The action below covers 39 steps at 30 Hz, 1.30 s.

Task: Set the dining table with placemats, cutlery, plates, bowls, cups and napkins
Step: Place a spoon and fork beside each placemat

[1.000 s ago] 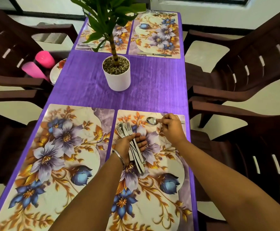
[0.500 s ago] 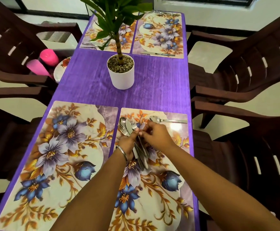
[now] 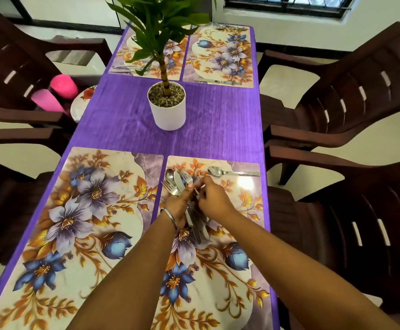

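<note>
My left hand [image 3: 178, 206] grips a bundle of steel cutlery [image 3: 175, 183] over the near right floral placemat [image 3: 237, 234]; forks, a spoon and a knife fan out above the fingers, handles pointing toward me. My right hand [image 3: 214, 198] pinches one piece in that bundle. A single spoon [image 3: 230, 172] lies along the far edge of this placemat. The near left floral placemat [image 3: 75, 222] is bare. Two far placemats [image 3: 220, 53] carry cutlery; a knife [image 3: 218, 81] lies on the right one.
A white pot with a green plant [image 3: 168, 108] stands mid-table on the purple tablecloth [image 3: 218, 129]. Dark brown chairs [image 3: 351, 96] flank both sides. The left chair holds pink cups [image 3: 58, 91] and a flowered plate [image 3: 83, 106].
My right hand let go of the single spoon on the placemat's far edge, moved left to the bundle in my left hand and now pinches a piece there.
</note>
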Available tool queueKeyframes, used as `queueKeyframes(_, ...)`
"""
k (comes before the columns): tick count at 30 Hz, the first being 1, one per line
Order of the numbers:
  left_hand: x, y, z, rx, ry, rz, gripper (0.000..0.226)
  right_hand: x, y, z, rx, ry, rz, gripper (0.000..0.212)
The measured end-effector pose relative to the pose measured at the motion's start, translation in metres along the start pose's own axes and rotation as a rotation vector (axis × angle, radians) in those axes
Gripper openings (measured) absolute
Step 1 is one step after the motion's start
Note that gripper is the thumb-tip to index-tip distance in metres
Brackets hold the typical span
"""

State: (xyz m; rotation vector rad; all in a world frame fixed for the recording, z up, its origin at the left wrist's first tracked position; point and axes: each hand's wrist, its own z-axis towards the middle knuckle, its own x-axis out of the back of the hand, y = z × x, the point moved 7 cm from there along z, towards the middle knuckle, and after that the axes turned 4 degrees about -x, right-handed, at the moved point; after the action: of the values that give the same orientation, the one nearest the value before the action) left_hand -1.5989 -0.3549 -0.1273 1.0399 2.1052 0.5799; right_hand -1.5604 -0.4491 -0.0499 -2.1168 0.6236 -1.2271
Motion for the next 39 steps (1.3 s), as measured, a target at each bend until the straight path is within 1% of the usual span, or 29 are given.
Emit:
queueKeyframes(3, -0.001, -0.001, 0.000, 0.017, 0.028, -0.014, 0.026, 0.019, 0.007, 0.002, -0.027, 0.014, 0.075, 0.030)
queueKeyframes(5, -0.003, -0.003, 0.000, 0.027, 0.026, -0.023, 0.025, 0.041, 0.014, 0.009, -0.005, 0.073, 0.080, 0.026)
queueKeyframes(8, -0.003, -0.002, -0.001, 0.025, 0.025, -0.019, 0.025, 0.075, 0.020, 0.025, 0.046, 0.151, 0.041, 0.017)
queueKeyframes(11, -0.004, -0.002, 0.000, 0.025, 0.010, -0.038, 0.025, 0.096, 0.015, 0.049, 0.131, 0.165, -0.100, 0.017)
queueKeyframes(15, -0.005, -0.002, -0.001, 0.029, -0.001, -0.047, 0.026, 0.094, 0.020, 0.080, 0.161, 0.081, -0.300, 0.021)
queueKeyframes(19, -0.006, -0.002, -0.002, 0.032, 0.000, -0.046, 0.026, 0.085, 0.030, 0.089, 0.183, 0.004, -0.373, 0.023)
queueKeyframes(25, -0.009, 0.002, -0.005, 0.014, -0.014, -0.050, 0.026, 0.087, 0.039, 0.092, 0.200, 0.023, -0.527, 0.022)
queueKeyframes(35, -0.010, 0.002, -0.007, 0.025, -0.007, -0.055, 0.027, 0.085, 0.035, 0.092, 0.294, 0.012, -0.628, 0.023)
queueKeyframes(39, -0.011, 0.003, -0.008, 0.017, -0.003, -0.048, 0.027, 0.084, 0.036, 0.098, 0.234, -0.016, -0.606, 0.021)
